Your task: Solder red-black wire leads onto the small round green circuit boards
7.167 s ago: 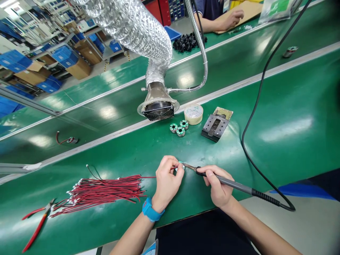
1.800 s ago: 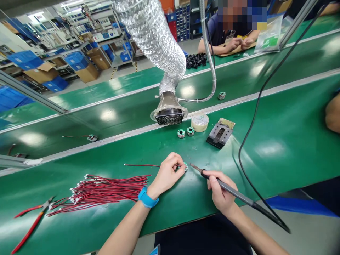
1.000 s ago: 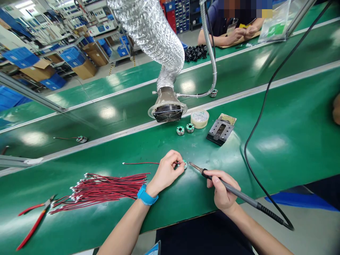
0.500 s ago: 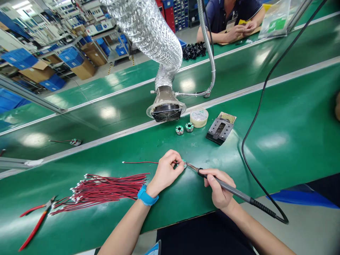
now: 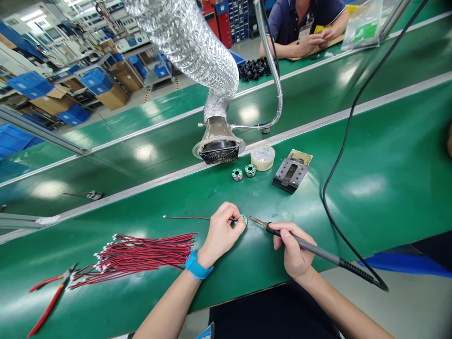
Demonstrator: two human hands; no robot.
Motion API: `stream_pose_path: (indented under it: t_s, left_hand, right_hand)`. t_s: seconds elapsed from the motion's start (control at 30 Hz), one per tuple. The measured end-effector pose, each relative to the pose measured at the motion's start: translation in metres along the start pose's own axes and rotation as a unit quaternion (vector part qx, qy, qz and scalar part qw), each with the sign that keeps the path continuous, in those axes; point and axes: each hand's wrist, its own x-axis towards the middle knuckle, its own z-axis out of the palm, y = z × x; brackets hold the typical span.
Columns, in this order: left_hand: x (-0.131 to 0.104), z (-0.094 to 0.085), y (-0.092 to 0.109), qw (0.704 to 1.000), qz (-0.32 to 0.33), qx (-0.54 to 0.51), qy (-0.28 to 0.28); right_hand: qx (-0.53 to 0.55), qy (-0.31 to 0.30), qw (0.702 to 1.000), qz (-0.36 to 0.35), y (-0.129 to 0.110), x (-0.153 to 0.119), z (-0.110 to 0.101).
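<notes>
My left hand, with a blue wristband, pinches a red and black wire at a small round part with a green board. The wire's white connector end lies to the left on the green table. My right hand is closed round a soldering iron. Its tip points left, a short gap from the green board. Two similar round parts, one beside the other, rest further back. A bundle of red and black wires lies left of my left wrist.
Red-handled pliers lie far left. Behind the hands are a tape roll, a metal stand and a fume duct. The iron's black cable loops at right. Another person's hands rest across the line.
The soldering iron has drawn back slightly to the right, so its tip is now apart from the green board. My left hand keeps its pinch. The camera view has shifted a little.
</notes>
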Motion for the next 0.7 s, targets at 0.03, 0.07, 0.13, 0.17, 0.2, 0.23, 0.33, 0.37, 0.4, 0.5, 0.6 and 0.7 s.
stream_pose_path:
  t_s: [0.03, 0.07, 0.13, 0.17, 0.2, 0.23, 0.33, 0.37, 0.4, 0.5, 0.6, 0.7]
  left_hand:
    - [-0.0001, 0.0003, 0.0002, 1.0, 0.001, 0.002, 0.002]
    - [-0.0001, 0.0005, 0.0004, 1.0, 0.002, 0.002, 0.002]
    - [-0.0005, 0.0009, 0.0005, 1.0, 0.003, 0.001, 0.004]
    - [-0.0008, 0.0011, 0.0004, 1.0, 0.004, 0.0, 0.006]
    - [-0.0011, 0.0014, 0.0002, 1.0, 0.004, -0.001, 0.006]
    - [-0.0016, 0.0016, -0.0001, 1.0, 0.006, -0.002, 0.008]
    - [-0.0034, 0.0026, -0.0009, 1.0, 0.019, 0.002, 0.014]
    - [-0.0039, 0.0029, -0.0011, 1.0, 0.024, 0.005, 0.017]
    - [-0.0045, 0.0032, -0.0012, 0.999, 0.028, 0.008, 0.02]
    - [-0.0054, 0.0039, -0.0009, 0.999, 0.037, 0.019, 0.026]
    - [-0.0055, 0.0042, 0.0003, 0.998, 0.042, 0.029, 0.027]
    - [-0.005, 0.0041, 0.0011, 0.998, 0.04, 0.032, 0.024]
  right_hand:
    - [0.0, -0.001, 1.0, -0.001, 0.0004, 0.0001, -0.0002]
    - [0.0, -0.003, 1.0, -0.001, 0.0008, 0.0002, -0.0004]
    - [-0.002, -0.01, 1.0, -0.002, 0.0014, 0.0007, -0.0008]
    - [-0.005, -0.016, 1.0, -0.003, 0.0015, 0.0011, -0.0009]
    - [-0.009, -0.024, 1.0, -0.004, 0.0015, 0.0015, -0.0009]
    - [-0.014, -0.033, 0.999, -0.006, 0.0014, 0.0019, -0.0009]
    - [-0.025, -0.055, 0.998, -0.01, 0.0005, 0.0024, -0.0007]
    - [-0.027, -0.056, 0.998, -0.011, 0.0004, 0.0021, -0.0008]
    - [-0.027, -0.054, 0.998, -0.012, 0.0004, 0.0016, -0.001]
    - [-0.026, -0.028, 0.999, -0.01, 0.0019, -0.0004, -0.0024]
    - [-0.019, -0.004, 1.0, -0.005, 0.004, -0.0023, -0.0032]
    - [-0.01, -0.004, 1.0, -0.003, 0.0048, -0.0042, -0.0024]
